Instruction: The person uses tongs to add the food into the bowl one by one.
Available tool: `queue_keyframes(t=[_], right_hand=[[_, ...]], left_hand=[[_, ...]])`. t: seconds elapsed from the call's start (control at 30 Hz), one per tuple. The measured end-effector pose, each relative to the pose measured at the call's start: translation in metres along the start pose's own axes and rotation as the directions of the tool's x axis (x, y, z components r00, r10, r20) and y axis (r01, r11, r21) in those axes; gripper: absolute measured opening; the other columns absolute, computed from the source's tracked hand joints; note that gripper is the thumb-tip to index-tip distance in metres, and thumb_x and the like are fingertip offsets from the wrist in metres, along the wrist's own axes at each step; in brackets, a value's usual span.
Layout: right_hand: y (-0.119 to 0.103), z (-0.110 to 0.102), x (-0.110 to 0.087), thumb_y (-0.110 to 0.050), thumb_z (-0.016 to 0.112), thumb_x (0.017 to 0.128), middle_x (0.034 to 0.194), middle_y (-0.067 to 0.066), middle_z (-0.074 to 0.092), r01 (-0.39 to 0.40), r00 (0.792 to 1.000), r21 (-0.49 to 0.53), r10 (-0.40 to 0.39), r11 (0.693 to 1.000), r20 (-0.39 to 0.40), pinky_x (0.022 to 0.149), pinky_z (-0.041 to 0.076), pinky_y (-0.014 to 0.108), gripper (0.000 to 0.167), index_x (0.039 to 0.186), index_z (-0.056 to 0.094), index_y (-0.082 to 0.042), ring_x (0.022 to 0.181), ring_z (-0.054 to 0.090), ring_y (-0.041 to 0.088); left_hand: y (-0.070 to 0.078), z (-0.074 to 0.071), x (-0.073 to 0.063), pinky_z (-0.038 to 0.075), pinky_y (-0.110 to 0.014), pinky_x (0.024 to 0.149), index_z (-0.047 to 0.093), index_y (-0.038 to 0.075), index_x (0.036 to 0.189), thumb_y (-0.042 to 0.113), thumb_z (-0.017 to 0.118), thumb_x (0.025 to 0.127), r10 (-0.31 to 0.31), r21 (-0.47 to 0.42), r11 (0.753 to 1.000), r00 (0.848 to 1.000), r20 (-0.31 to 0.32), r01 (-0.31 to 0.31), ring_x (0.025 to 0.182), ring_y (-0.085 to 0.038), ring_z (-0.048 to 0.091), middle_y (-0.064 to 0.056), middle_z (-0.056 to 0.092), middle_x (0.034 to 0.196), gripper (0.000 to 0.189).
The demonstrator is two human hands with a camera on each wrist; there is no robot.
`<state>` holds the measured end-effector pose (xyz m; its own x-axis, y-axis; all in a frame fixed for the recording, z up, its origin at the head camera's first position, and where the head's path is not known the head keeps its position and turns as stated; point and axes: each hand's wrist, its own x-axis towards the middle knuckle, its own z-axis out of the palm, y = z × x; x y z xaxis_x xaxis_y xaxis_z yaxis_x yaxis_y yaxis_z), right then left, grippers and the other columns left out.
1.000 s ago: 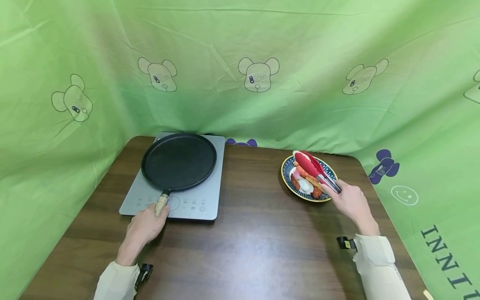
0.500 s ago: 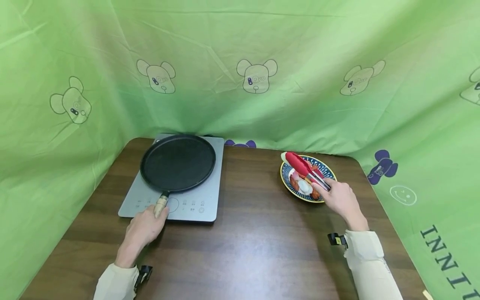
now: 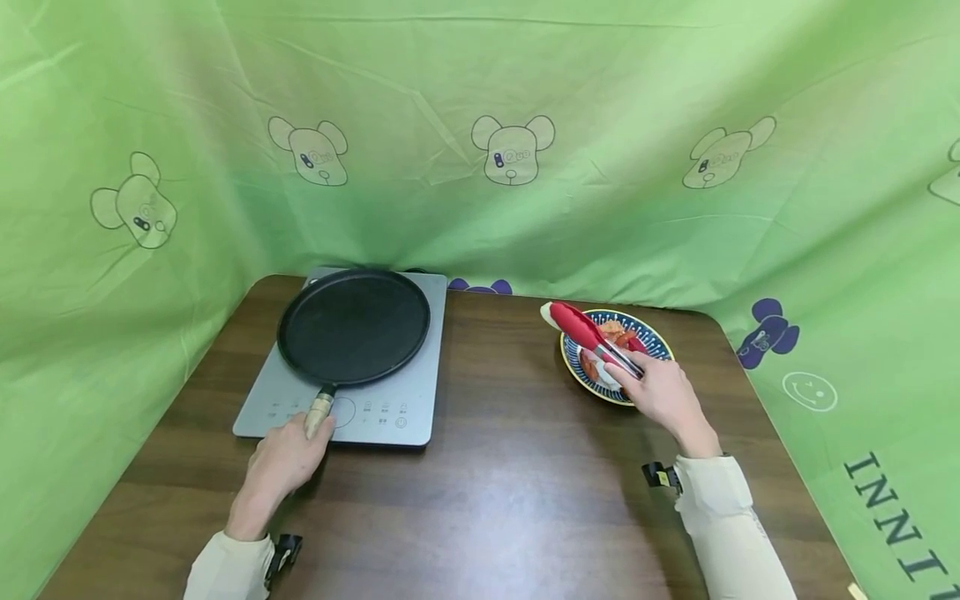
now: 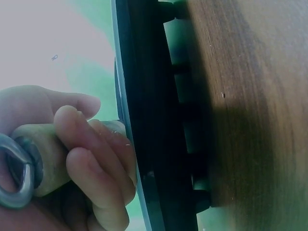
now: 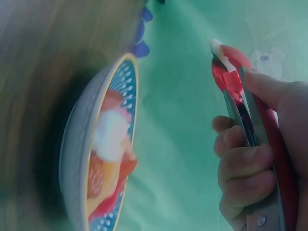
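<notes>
The left hand (image 3: 287, 457) grips the handle (image 3: 319, 410) of the pan (image 3: 356, 325) on the cooker (image 3: 390, 423) while the right hand (image 3: 663, 393) squeezes tongs (image 3: 577, 327) around 1 white piece (image 3: 548, 314) clear of the bowl (image 5: 76, 149), apparently a lifting step that next calls for steady pressure.

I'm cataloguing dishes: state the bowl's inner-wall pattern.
The bowl's inner wall is blue with white, dot-tipped strokes; the head view shows it best.

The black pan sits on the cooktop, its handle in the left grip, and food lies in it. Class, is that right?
Not quite: the head view shows the black pan bare, and food in the patterned bowl instead. The pan does sit on the cooktop, its handle in the left grip.
</notes>
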<state>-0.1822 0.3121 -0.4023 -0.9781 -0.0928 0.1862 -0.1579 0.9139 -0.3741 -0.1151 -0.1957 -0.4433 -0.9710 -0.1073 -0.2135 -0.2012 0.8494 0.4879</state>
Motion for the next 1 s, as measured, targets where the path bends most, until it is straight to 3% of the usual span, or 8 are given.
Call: queue_keyframes(t=[0.2, 0.33, 0.4, 0.5, 0.57, 0.63, 1.0], right_hand=[[-0.014, 0.004, 0.008, -0.047, 0.06, 0.09, 0.07, 0.005, 0.06, 0.067, 0.998, -0.013, -0.067, 0.998, -0.004, 0.057, 0.042, 0.038, 0.043, 0.103, 0.066, -0.006, 0.061, 0.052, 0.021], [-0.022, 0.007, 0.014, -0.043, 0.063, 0.089, 0.068, 0.005, 0.058, 0.113, 0.993, -0.002, -0.113, 0.994, -0.022, 0.055, 0.038, 0.035, 0.047, 0.118, 0.064, -0.006, 0.058, 0.05, 0.02], [-0.027, 0.009, 0.016, -0.04, 0.065, 0.088, 0.065, 0.004, 0.055, 0.138, 0.989, -0.005, -0.138, 0.99, -0.045, 0.053, 0.037, 0.035, 0.045, 0.117, 0.065, -0.006, 0.056, 0.048, 0.021], [-0.036, 0.013, 0.019, -0.04, 0.065, 0.088, 0.059, 0.002, 0.048, 0.168, 0.984, -0.006, -0.168, 0.986, -0.063, 0.049, 0.035, 0.033, 0.034, 0.095, 0.066, -0.006, 0.052, 0.044, 0.02], [-0.042, 0.015, 0.021, -0.041, 0.065, 0.088, 0.056, -0.001, 0.041, 0.178, 0.982, -0.004, -0.178, 0.984, -0.064, 0.047, 0.032, 0.033, 0.033, 0.078, 0.058, -0.01, 0.05, 0.041, 0.018], [-0.049, 0.016, 0.023, -0.043, 0.063, 0.089, 0.055, -0.002, 0.038, 0.172, 0.984, 0.014, -0.171, 0.985, -0.045, 0.047, 0.031, 0.032, 0.037, 0.07, 0.05, -0.014, 0.049, 0.039, 0.017], [-0.09, 0.025, 0.035, -0.045, 0.061, 0.09, 0.059, -0.003, 0.045, 0.16, 0.985, 0.147, -0.167, 0.976, 0.036, 0.049, 0.033, 0.032, 0.032, 0.089, 0.064, -0.013, 0.051, 0.04, 0.013]], left_hand=[[0.002, 0.001, -0.001, 0.033, -0.036, 0.049, 0.052, -0.003, 0.102, 0.054, 0.039, 0.095, -0.005, -0.002, 1.0, 1.0, 0.001, 0.005, 0.059, -0.025, 0.045, -0.011, 0.046, 0.071, 0.059], [0.002, 0.001, -0.001, 0.033, -0.036, 0.049, 0.053, -0.003, 0.102, 0.054, 0.039, 0.095, -0.003, 0.0, 1.0, 1.0, -0.003, 0.003, 0.06, -0.026, 0.046, -0.012, 0.047, 0.072, 0.059], [0.002, 0.001, 0.0, 0.033, -0.036, 0.049, 0.052, -0.003, 0.103, 0.054, 0.038, 0.095, 0.001, 0.0, 1.0, 1.0, -0.002, -0.001, 0.06, -0.026, 0.046, -0.012, 0.047, 0.072, 0.06], [0.001, 0.001, 0.0, 0.033, -0.036, 0.049, 0.052, -0.003, 0.102, 0.055, 0.037, 0.095, 0.004, -0.002, 1.0, 1.0, 0.002, -0.004, 0.06, -0.025, 0.045, -0.012, 0.047, 0.072, 0.061], [0.002, 0.001, 0.001, 0.033, -0.036, 0.048, 0.052, -0.003, 0.102, 0.056, 0.037, 0.095, 0.005, -0.002, 1.0, 1.0, 0.002, -0.005, 0.059, -0.025, 0.045, -0.012, 0.047, 0.071, 0.061], [0.002, 0.001, 0.001, 0.033, -0.036, 0.048, 0.052, -0.003, 0.103, 0.056, 0.037, 0.095, 0.006, -0.001, 1.0, 1.0, 0.002, -0.006, 0.059, -0.025, 0.045, -0.011, 0.047, 0.071, 0.062], [0.0, 0.0, 0.0, 0.033, -0.036, 0.049, 0.052, -0.002, 0.101, 0.057, 0.036, 0.095, 0.016, 0.0, 1.0, 1.0, -0.004, -0.016, 0.059, -0.025, 0.045, -0.012, 0.046, 0.071, 0.062]])
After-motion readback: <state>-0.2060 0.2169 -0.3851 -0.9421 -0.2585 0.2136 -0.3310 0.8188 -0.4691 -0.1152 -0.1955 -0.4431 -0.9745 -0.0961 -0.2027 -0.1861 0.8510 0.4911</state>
